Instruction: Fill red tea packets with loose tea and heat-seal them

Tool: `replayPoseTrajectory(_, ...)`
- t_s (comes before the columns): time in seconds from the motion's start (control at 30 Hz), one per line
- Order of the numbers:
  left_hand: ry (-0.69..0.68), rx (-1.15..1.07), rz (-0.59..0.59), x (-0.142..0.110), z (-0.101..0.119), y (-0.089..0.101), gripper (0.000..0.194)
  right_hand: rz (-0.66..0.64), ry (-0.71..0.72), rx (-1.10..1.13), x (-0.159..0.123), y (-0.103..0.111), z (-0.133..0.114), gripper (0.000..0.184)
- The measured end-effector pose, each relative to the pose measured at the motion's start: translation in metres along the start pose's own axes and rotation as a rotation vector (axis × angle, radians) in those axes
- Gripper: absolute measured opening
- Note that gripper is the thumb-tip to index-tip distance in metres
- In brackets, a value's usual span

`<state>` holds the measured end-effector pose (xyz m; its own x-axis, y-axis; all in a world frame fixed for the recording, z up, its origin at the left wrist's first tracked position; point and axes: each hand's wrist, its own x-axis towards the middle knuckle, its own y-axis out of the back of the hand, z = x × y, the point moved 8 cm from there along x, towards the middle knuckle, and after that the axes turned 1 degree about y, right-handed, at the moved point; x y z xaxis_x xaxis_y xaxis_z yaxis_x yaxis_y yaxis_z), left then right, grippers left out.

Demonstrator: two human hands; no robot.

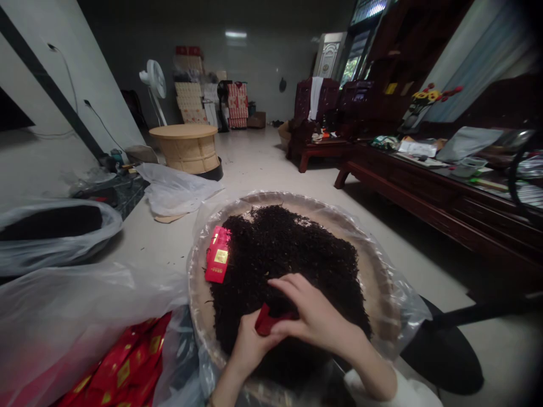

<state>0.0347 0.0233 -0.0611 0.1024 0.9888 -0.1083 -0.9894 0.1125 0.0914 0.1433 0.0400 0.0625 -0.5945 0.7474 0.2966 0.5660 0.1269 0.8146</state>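
My left hand point(254, 345) is closed around a small red packet point(266, 320), low over a heap of dark, loose tea leaves point(292, 243). Cupped above the packet's mouth is my right hand point(316, 311), its thumb against the red edge and its fingers curved. A dark clump shows between that thumb and the fingers and looks like tea leaves, hard to separate from the heap behind. The leaves lie in a wide round tray point(384, 288) lined with clear plastic. A flat red packet with gold print point(218, 257) rests on the heap's left side.
Lower left, a clear plastic bag holds many red and gold packets point(127, 367). Behind it sits another plastic-lined container point(112, 223) of dark leaves. A round wooden stool point(186, 150), a white fan point(155, 82) and a long dark wooden table point(407, 186) stand farther off. A black round base point(445, 356) is at right.
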Motion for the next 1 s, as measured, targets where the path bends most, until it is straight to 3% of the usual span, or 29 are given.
replayPoseTrajectory(0.13, -0.02, -0.03, -0.059, -0.004, 0.003, -0.012, 0.018, 0.053, 0.082, -0.23, 0.004, -0.028, -0.013, 0.044)
replayPoseTrajectory(0.2, 0.027, -0.021, -0.068, -0.007, 0.003, -0.014, 0.011, 0.115, 0.131, -0.289, 0.006, -0.034, -0.011, 0.05)
replayPoseTrajectory(0.33, 0.099, -0.069, -0.129, -0.01, 0.007, -0.016, 0.024, 0.12, 0.189, -0.264, 0.008, -0.036, -0.004, 0.055)
replayPoseTrajectory(0.57, 0.125, -0.122, -0.124, -0.005, 0.007, -0.02, 0.021, -0.031, -0.001, -0.32, 0.01, -0.034, 0.01, 0.058)
replayPoseTrajectory(0.7, 0.131, -0.13, -0.049, -0.005, 0.003, -0.018, 0.023, -0.089, -0.059, -0.328, 0.01, -0.034, 0.017, 0.059)
replayPoseTrajectory(0.83, 0.084, -0.209, 0.045, -0.005, -0.001, -0.009, 0.031, -0.083, -0.101, -0.113, 0.007, -0.03, 0.019, 0.041)
replayPoseTrajectory(0.9, 0.07, -0.275, 0.025, -0.006, -0.002, -0.009, 0.041, -0.022, -0.106, 0.106, 0.004, -0.025, 0.018, 0.034)
replayPoseTrajectory(1.0, 0.072, -0.338, 0.013, -0.008, -0.003, -0.007, 0.051, 0.112, -0.116, 0.343, -0.003, -0.021, 0.02, 0.039)
